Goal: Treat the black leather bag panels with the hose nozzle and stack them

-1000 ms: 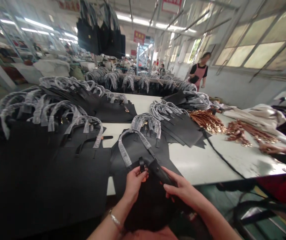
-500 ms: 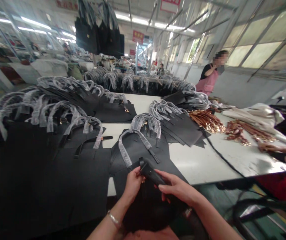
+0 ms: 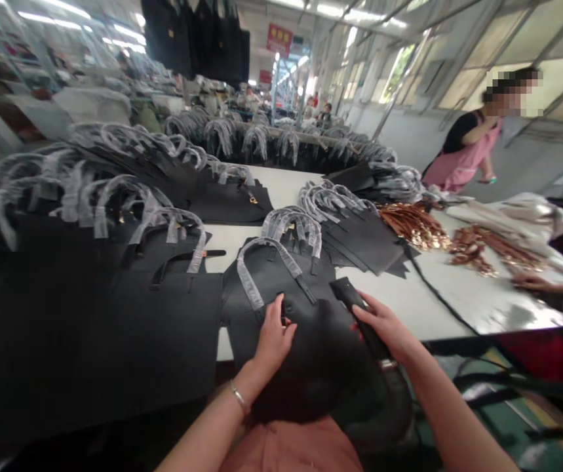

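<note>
My left hand point(image 3: 274, 337) rests on the front of a black bag point(image 3: 310, 347), its fingers curled round a short black strap point(image 3: 284, 313) with a small metal bit. Above it arches the bag's handle point(image 3: 249, 278), wrapped in clear plastic. To the right, my right hand point(image 3: 384, 324) is closed round a long black tool point(image 3: 347, 294) with a flat, wide end. Below that hand a metal fitting joins the tool to a thick black tube point(image 3: 399, 406). The tool's end is apart from the strap, over the bag's right side.
Black bags with wrapped handles point(image 3: 163, 216) cover the left of the white table point(image 3: 281, 180). More bag pieces point(image 3: 364, 239) lie to the right, by brown straps point(image 3: 413, 226). A co-worker's hand point(image 3: 531, 282) is at the right edge. A person in a pink apron point(image 3: 463, 154) stands behind.
My right hand has drawn the black tool away from the strap, to the right. My left hand stays at the strap on the bag. The view has tilted down slightly.
</note>
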`<state>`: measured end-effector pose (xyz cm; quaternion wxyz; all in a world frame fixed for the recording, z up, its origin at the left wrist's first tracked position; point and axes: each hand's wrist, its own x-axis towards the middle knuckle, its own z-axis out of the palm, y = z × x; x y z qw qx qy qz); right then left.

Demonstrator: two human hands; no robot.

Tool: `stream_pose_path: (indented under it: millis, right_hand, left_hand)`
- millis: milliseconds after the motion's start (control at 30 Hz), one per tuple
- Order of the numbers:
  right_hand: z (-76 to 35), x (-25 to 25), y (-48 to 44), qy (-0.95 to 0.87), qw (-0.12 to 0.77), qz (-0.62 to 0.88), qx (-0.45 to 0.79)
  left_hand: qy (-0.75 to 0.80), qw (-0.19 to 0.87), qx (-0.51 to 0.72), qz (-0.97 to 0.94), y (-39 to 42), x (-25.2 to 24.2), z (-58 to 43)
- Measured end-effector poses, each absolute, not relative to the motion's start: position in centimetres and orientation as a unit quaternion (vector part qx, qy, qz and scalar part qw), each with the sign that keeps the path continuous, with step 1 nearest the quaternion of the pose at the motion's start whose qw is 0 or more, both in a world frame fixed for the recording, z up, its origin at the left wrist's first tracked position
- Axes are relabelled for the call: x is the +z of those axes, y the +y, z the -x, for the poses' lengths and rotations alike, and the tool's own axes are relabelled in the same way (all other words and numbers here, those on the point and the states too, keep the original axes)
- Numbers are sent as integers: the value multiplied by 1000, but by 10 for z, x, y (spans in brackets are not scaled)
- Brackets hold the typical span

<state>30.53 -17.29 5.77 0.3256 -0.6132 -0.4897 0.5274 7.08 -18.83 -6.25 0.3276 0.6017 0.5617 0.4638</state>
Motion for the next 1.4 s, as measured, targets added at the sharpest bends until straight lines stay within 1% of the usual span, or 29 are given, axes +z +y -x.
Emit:
stream_pose_path:
  millis: [100,167,300,467,633,767,933,1000,1133,1200,1233,1400]
  right_hand:
    - [-338,66,-178,-450,376,639,498]
    - [-357,68,-187,-433,399,652,478]
    - [-380,69,-219,-406,398,676,470]
    - [-386,63,-260,-366,386,686,496]
    - [-384,49,-279,-339,388,680,521]
    - [-382,39,-274,-337,382,664,547]
    - [-378,29,-246,-337,364,627,600]
    - [-374,26,-232,-346,385,629,580]
    - [-364,23,-212,-384,445,634,502]
    - [-360,23,-208,-395,450,632,492]
    - [-359,22,-208,-398,446,630,495]
    - [-355,5,-210,-423,402,636,505]
  left_hand:
    - [595,189,333,-706,-175,-61,-64]
    - [616,114,267,-732,-160,-59,-61]
    - [630,27,205,-748,-131,-54,-57]
    - [637,-21,192,-747,-97,-51,-46]
    - [641,-49,183,-744,-77,-49,-37]
    - [630,-60,176,-754,-74,-49,-34]
    - [624,-66,160,-762,-77,-47,-35]
    - [635,-81,158,-752,-80,-41,-39]
    - [631,-165,192,-734,-85,-26,-54]
    - [618,-159,195,-745,-81,-22,-64]
    - [627,-133,192,-743,-77,-22,-68]
    - [710,64,145,-686,-43,-24,-77]
